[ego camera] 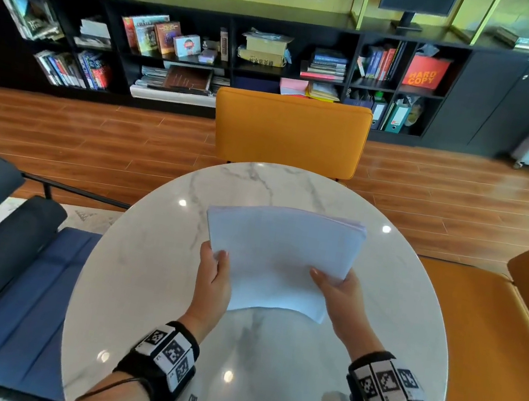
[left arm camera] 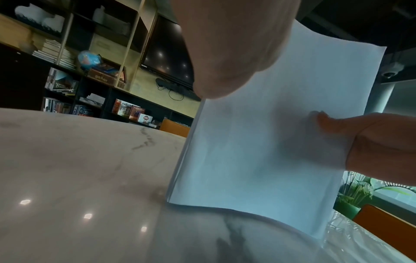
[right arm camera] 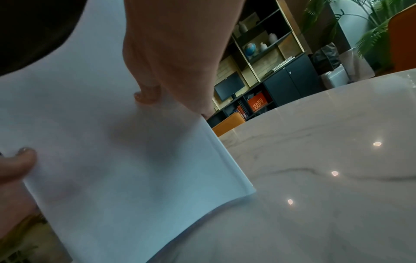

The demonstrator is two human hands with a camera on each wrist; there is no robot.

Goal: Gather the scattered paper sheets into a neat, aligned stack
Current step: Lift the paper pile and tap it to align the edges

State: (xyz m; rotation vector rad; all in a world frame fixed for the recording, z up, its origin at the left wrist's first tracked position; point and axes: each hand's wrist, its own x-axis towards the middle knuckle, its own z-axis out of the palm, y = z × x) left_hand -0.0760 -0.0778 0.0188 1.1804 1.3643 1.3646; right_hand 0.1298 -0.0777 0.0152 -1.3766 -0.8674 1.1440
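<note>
Left hand (ego camera: 212, 282) on the left side of the paper stack (ego camera: 281, 258), thumb on top, fingers curled behind. Right hand (ego camera: 339, 297) on the right side, gripped the same way. Paper stood up on its bottom edge on the white marble table (ego camera: 151, 251), a bit bent. Past that, an orange chair (ego camera: 289, 133), then dark bookshelves (ego camera: 212, 39).

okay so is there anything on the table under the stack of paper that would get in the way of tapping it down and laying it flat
Nothing visible does. Both the left hand and the right hand already grip the paper stack, bottom edge standing on the marble table. The tabletop around it shows only veining and light reflections; no loose sheets or other objects lie there.
</note>
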